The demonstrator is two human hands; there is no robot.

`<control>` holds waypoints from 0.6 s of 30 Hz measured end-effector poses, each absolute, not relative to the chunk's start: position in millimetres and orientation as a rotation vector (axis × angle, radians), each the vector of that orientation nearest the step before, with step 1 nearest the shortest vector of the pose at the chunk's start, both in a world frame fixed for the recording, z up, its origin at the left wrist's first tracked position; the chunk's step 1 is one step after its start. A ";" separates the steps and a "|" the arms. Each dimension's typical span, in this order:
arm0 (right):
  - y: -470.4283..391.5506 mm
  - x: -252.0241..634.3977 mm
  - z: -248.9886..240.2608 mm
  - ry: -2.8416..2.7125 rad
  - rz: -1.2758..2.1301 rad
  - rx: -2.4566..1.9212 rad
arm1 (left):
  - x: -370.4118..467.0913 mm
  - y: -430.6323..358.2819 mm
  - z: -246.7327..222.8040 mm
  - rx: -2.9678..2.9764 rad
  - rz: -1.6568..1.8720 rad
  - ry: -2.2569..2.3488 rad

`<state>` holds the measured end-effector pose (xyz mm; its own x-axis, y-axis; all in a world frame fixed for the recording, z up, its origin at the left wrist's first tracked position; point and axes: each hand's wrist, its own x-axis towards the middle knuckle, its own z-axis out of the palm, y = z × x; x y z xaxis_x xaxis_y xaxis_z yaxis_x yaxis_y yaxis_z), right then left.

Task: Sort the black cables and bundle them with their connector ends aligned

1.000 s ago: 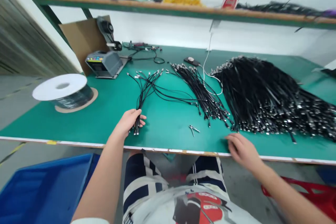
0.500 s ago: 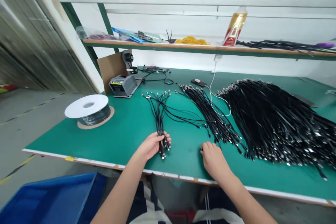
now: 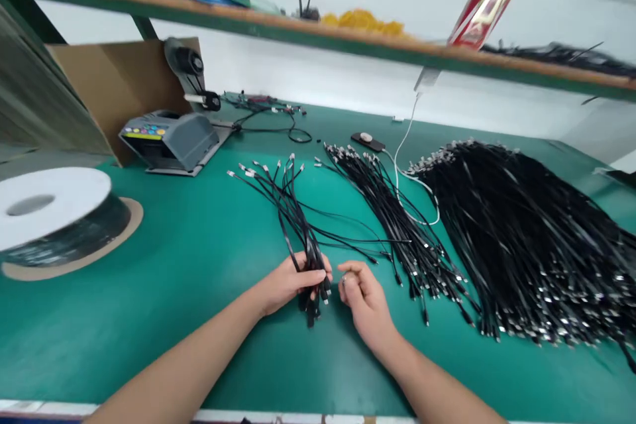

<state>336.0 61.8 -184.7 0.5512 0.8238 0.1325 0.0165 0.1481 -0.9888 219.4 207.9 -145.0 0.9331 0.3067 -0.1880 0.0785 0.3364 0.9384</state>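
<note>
We see the left hand (image 3: 291, 285) grasp a cable bundle (image 3: 301, 222), its white-tipped ends toward the back edge of the table (image 3: 199, 232).
Just beside it, the right hand (image 3: 370, 308) curls on a small glinting piece (image 3: 344, 280) we cannot identify. By our reading, one bundle is gathered; the small pile (image 3: 397, 225) and large pile (image 3: 527, 232), toward the right edge, remain loose. Half a second ago, we saw the hands farther apart.

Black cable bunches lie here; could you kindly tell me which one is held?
The leftmost bunch, in the left hand's grip; the middle bunch and the larger pile at right lie on the green tabletop, untouched.
</note>
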 end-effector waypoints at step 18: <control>61.2 333.8 -170.3 -0.821 0.793 -1.267 | 217.6 219.8 -140.1 1.411 0.137 0.335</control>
